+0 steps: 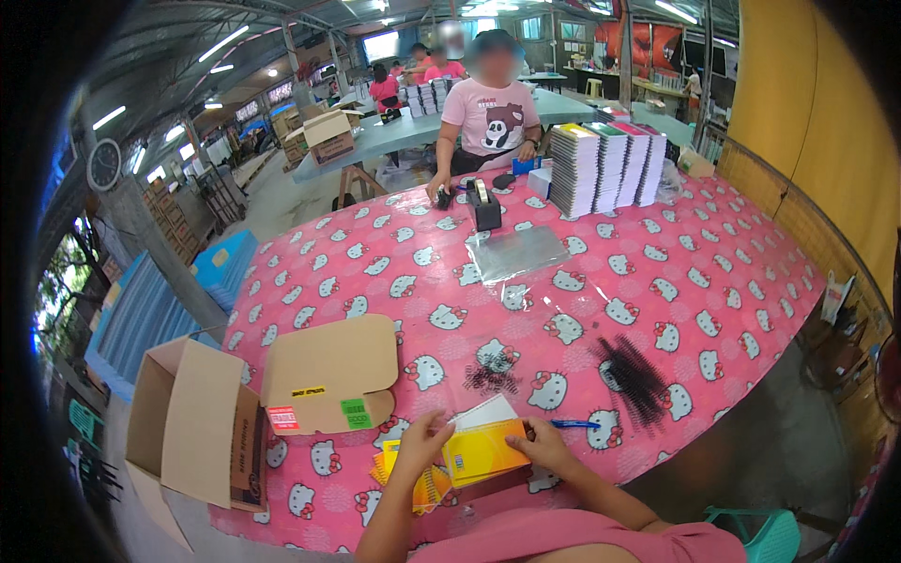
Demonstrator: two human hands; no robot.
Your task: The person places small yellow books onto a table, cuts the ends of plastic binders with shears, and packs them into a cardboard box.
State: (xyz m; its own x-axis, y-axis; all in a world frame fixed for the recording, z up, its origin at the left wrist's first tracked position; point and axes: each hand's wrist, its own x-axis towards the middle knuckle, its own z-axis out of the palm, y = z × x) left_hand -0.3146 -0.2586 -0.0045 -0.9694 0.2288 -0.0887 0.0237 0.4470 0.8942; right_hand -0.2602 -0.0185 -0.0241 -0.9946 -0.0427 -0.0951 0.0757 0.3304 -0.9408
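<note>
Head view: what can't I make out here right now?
Head view: underside of the yellow notebook, hidden by its own cover.
Head view: part of the notebook pile, hidden by the left forearm.
Head view: number of black coils, too fine and overlapping.
Head view: bottom of the open carton, hidden by its panels.

Bears, on pink cat-print tablecloth [732,385], a tape dispenser [486,212]; to its right, notebook stacks [608,174]; nearer than it, plastic sheet [519,253], black coils [636,385], blue pen [574,424], yellow notebooks [432,488].

Round clock [104,165] and blue stacks [141,324] at left, black tape dispenser [486,214] ahead, turquoise seat [777,537] lower right
</note>
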